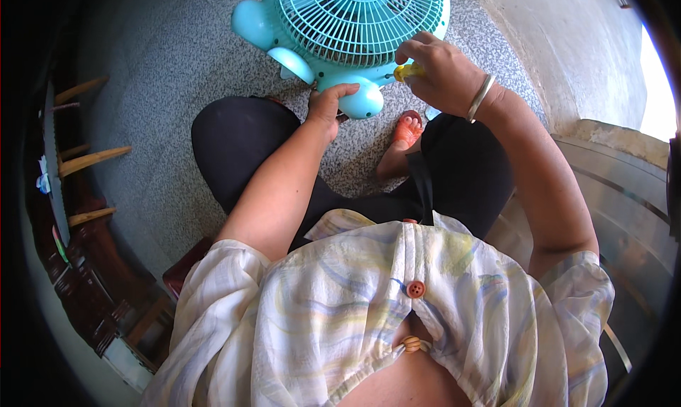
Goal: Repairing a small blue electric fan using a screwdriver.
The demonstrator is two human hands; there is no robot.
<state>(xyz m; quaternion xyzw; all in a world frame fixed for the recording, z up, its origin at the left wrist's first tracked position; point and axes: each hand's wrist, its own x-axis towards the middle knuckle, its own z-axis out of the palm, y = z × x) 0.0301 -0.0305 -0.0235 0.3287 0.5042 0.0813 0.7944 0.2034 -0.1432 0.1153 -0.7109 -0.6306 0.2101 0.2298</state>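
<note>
A turquoise fan (pixel 319 65) with a round slatted grille stands on the floor in front of my knees. Rounded lobes stick out along its near and left sides. My left hand (pixel 328 107) grips the near lobe, thumb on top and the other fingers mostly hidden beneath it. In my right hand (pixel 443 73) is a screwdriver (pixel 408 71) with a yellow handle, its fingers closed round it. The screwdriver points left, and its tip is at the fan's near right edge, beside that lobe. Whether the tip sits in a screw is too small to tell.
Speckled grey flooring (pixel 170 73) surrounds the fan. My foot in a sandal (pixel 408 129) is just below it, between my knees. Dark wooden furniture with light wooden legs (pixel 96 161) stands at the left. A pale wall (pixel 582 45) rises at the right, above metal-looking panels (pixel 610 201).
</note>
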